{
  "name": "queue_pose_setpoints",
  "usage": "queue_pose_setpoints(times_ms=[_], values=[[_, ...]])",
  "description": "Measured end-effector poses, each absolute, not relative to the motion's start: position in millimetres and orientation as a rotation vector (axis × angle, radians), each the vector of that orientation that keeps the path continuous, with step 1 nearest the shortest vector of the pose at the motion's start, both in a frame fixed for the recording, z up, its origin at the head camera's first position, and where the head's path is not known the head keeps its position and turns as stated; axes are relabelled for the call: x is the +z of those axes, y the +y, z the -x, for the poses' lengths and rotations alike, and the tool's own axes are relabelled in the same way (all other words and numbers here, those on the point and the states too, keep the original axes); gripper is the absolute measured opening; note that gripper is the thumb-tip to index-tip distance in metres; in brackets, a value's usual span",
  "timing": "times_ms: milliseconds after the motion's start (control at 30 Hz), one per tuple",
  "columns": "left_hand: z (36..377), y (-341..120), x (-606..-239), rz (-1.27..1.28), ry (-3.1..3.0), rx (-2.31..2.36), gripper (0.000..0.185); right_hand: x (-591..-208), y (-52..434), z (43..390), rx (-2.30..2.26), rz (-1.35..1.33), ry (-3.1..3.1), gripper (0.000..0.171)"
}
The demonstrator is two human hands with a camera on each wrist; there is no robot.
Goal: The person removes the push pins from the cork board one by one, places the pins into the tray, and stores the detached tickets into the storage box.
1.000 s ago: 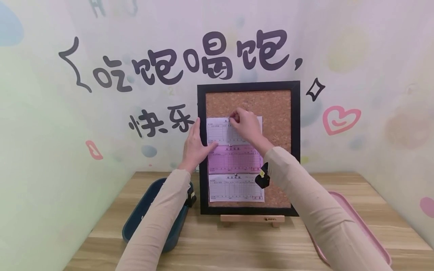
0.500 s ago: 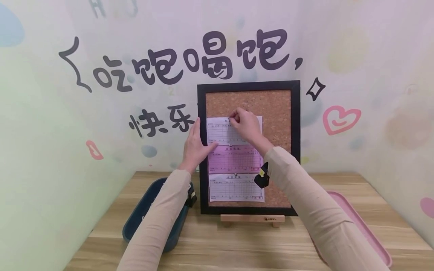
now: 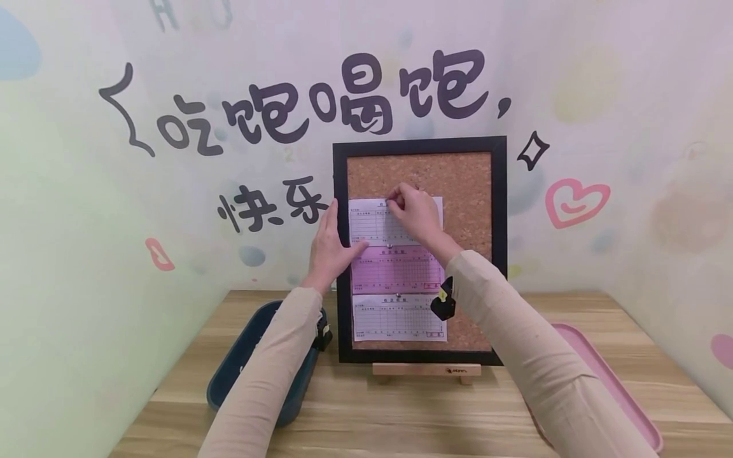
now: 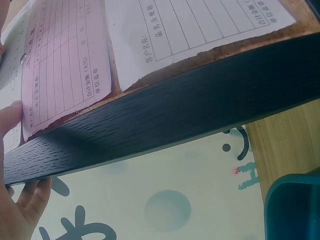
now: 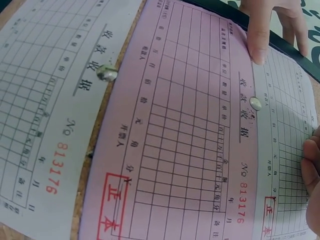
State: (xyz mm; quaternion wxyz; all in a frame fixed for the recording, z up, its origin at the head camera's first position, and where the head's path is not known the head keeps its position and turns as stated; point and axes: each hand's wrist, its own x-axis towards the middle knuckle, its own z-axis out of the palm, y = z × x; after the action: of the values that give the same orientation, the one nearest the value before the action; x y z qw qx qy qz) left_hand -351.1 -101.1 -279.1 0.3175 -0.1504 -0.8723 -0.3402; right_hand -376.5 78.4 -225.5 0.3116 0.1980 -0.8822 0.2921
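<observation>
A black-framed corkboard (image 3: 466,210) stands upright, bearing a white receipt slip (image 3: 366,222) on top, a pink one (image 3: 395,270) in the middle and another white one (image 3: 397,318) below. My left hand (image 3: 330,251) grips the frame's left edge, fingers behind it and thumb over the lower edge of the top slip. Up at the top middle of that slip, my right hand (image 3: 417,213) pinches a thumbtack between thumb and forefinger, mostly hidden by the fingertips. Silver thumbtacks show at the top of the pink slip (image 5: 255,103) and of the lowest slip (image 5: 106,73).
A small wooden easel (image 3: 426,369) supports the board on the wood-grain table (image 3: 424,420). To the left, a dark blue tray (image 3: 214,388) lies partly under the left sleeve. A pink tray (image 3: 609,375) is at the right, partly behind the right sleeve. A printed wall rises behind.
</observation>
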Motion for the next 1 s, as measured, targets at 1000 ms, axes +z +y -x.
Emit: queue_pose_setpoints(times_ms=[1000], values=[[349.9, -101.9, -279.1, 0.413, -2.283, -0.891, 0.098, -221.0, 82.4, 378.2, 0.841, -0.557, -2.375, 0.013]])
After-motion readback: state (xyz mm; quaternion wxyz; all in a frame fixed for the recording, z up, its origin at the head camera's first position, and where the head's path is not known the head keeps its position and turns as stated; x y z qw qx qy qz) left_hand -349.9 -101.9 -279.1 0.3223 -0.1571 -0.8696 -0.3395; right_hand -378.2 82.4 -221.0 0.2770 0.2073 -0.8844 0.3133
